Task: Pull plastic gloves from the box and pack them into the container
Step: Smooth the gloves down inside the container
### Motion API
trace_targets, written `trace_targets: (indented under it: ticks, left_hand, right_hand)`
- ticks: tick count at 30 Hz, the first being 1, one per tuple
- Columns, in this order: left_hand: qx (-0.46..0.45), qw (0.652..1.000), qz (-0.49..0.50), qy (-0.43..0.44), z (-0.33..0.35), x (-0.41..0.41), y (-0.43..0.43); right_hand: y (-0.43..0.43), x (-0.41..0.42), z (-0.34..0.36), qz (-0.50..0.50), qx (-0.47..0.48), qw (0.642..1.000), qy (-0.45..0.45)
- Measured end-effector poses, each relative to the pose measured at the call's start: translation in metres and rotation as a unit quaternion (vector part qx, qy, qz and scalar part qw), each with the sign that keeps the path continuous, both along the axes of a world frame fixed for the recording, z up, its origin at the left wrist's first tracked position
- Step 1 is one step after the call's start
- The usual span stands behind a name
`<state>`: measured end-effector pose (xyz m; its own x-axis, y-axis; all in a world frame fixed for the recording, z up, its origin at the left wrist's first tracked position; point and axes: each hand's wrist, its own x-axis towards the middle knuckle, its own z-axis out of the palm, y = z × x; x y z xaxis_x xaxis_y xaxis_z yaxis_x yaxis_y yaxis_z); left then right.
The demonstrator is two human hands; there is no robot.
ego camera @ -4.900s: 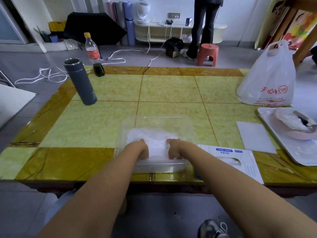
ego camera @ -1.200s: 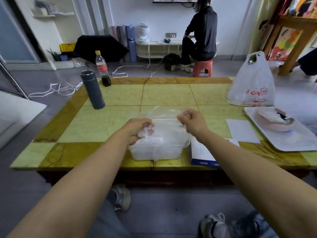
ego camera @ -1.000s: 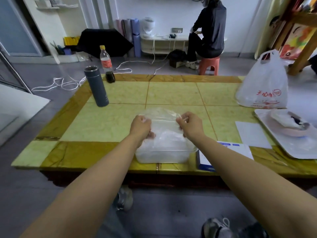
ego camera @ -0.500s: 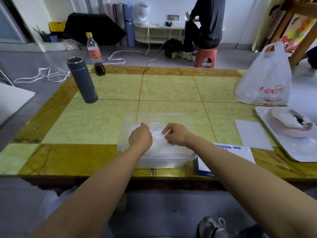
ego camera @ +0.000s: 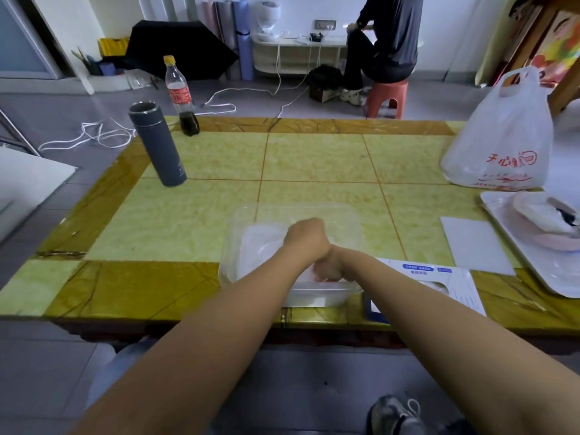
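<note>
Gloves (ego camera: pixel 261 243) in container (ego camera: pixel 298 208) beneath left hand (ego camera: pixel 309 237) and right hand (ego camera: pixel 330 269); grip state unclear.

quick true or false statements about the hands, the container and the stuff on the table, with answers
1. The left hand and right hand are both down in the clear container. True.
2. The grey flask lies on its side. False: it stands upright.
3. The glove box lies right of the container. True.
4. The cola bottle is full. False: only a little dark drink sits at the bottom.
5. The white plastic bag stands beside the flask. False: it is far off on the right.
</note>
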<state>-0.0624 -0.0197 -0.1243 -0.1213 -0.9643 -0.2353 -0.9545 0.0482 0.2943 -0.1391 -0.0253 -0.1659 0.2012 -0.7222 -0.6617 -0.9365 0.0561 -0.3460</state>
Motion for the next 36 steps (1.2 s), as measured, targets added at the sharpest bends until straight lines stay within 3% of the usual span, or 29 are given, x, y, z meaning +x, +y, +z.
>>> trace_targets:
  ticks: [2,4,9,15,19,22,25,28,31,36]
  left_hand:
    - [0.138,0.989,0.038,-0.037,-0.019,0.017,-0.003]
    - [0.204,0.973,0.079,-0.07,-0.034,0.044,-0.003]
    - [0.25,0.958,0.102,-0.091,-0.042,0.067,0.001]
    - [0.296,0.943,0.054,-0.145,-0.038,0.065,-0.001]
    - [0.263,0.953,0.027,-0.15,-0.023,0.062,0.004]
    - [0.177,0.969,0.034,-0.168,0.0,0.056,0.015]
    - [0.009,0.981,0.047,-0.19,0.023,0.041,0.021]
    - [-0.109,0.989,0.048,-0.089,0.04,0.01,0.023]
    - [-0.151,0.987,0.03,0.035,0.045,-0.033,0.031]
    - [-0.077,0.989,-0.07,0.1,0.016,-0.107,0.055]
  right_hand:
    - [-0.001,-0.002,-0.002,-0.016,-0.002,1.0,-0.008]
    - [-0.003,-0.004,-0.006,-0.019,0.001,1.0,-0.004]
    - [-0.004,0.0,-0.009,0.017,0.003,0.997,0.073]
    - [-0.003,0.0,-0.008,-0.009,0.014,0.998,0.068]
    - [0.001,0.004,0.002,-0.018,0.012,0.998,0.052]
    - [0.002,0.002,0.016,-0.104,-0.023,0.994,-0.036]
    - [0.005,-0.009,0.039,-0.185,-0.147,0.955,-0.178]
    - [0.017,-0.036,0.063,-0.216,-0.279,0.901,-0.254]
    - [0.031,-0.077,0.064,-0.245,-0.349,0.881,-0.203]
    - [0.069,-0.153,0.044,-0.304,-0.301,0.9,-0.082]
